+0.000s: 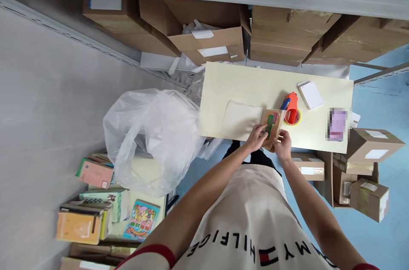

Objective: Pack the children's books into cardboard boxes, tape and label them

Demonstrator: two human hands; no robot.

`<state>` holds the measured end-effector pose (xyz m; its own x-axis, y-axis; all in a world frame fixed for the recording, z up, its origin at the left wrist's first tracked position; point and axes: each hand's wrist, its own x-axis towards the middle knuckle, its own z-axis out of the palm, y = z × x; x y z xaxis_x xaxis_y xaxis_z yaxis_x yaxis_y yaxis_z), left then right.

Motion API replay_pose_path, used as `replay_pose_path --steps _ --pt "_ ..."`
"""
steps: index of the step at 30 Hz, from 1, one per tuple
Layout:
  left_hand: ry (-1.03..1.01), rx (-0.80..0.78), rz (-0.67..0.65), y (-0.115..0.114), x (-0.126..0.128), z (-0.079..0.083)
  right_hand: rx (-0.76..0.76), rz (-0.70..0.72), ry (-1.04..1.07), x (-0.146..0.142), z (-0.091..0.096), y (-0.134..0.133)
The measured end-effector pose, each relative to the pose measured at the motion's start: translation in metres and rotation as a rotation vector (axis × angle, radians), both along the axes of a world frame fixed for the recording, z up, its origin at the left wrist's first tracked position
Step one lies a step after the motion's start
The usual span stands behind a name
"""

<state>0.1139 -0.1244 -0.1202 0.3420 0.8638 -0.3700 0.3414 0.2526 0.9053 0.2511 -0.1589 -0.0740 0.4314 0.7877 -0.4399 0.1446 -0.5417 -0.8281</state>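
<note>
In the head view, a flat brown book-like item (269, 128) with a green and pink label sits in a clear plastic sleeve at the front edge of the table. My left hand (256, 138) grips its left side, fingers over the label. On the right side, my right hand (283, 144) pinches the edge of the sleeve. Just beyond my hands lie an orange tape dispenser (292, 101) and a blue pen-like tool (285, 103). A white sheet or flat bag (241, 119) rests to the left of the item.
The pale table (246, 80) also bears a white card stack (311, 94) and a blurred purple thing (338, 124). A big translucent plastic bag (159, 133) hangs at left, above books (142, 219). Cartons stand on the shelf (281, 31) and at right (370, 197).
</note>
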Motion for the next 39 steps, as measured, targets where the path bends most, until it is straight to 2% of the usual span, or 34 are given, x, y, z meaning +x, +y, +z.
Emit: replay_pose_path --steps 4,7,10,12,16,21,25,29,31,34,36,39 --pt "-0.21 -0.003 0.049 0.001 -0.027 0.022 0.069 0.175 0.063 -0.043 0.002 0.007" --pt "-0.138 0.013 0.106 0.01 -0.059 0.026 0.11 0.297 0.061 -0.072 -0.009 0.013" --pt "0.106 0.032 0.109 0.026 -0.086 0.016 0.082 0.391 -0.016 -0.089 -0.027 0.019" --pt "0.199 0.021 0.102 0.035 -0.098 0.005 0.058 0.437 -0.053 -0.096 -0.039 0.022" --pt "0.224 0.008 0.108 0.043 -0.11 -0.016 0.033 0.48 -0.111 -0.106 -0.055 0.026" --pt "0.261 0.013 0.11 0.04 -0.116 -0.023 0.032 0.517 -0.092 -0.119 -0.067 0.03" --pt "0.315 0.01 0.134 0.045 -0.117 -0.025 0.06 0.489 -0.076 -0.128 -0.07 0.032" --pt "0.363 -0.01 0.152 0.056 -0.112 -0.029 0.086 0.457 -0.07 -0.12 -0.065 0.026" --pt "0.373 -0.017 0.153 0.06 -0.11 -0.029 0.088 0.352 -0.129 -0.109 -0.061 0.018" --pt "0.381 -0.018 0.17 0.061 -0.11 -0.027 -0.02 0.055 -0.217 -0.094 -0.058 0.01" --pt "0.364 -0.027 0.204 0.059 -0.111 -0.025 -0.126 -0.068 -0.136 -0.088 -0.059 0.01" --pt "0.315 -0.049 0.24 0.054 -0.109 -0.024 -0.161 -0.106 0.135 -0.081 -0.056 0.016"
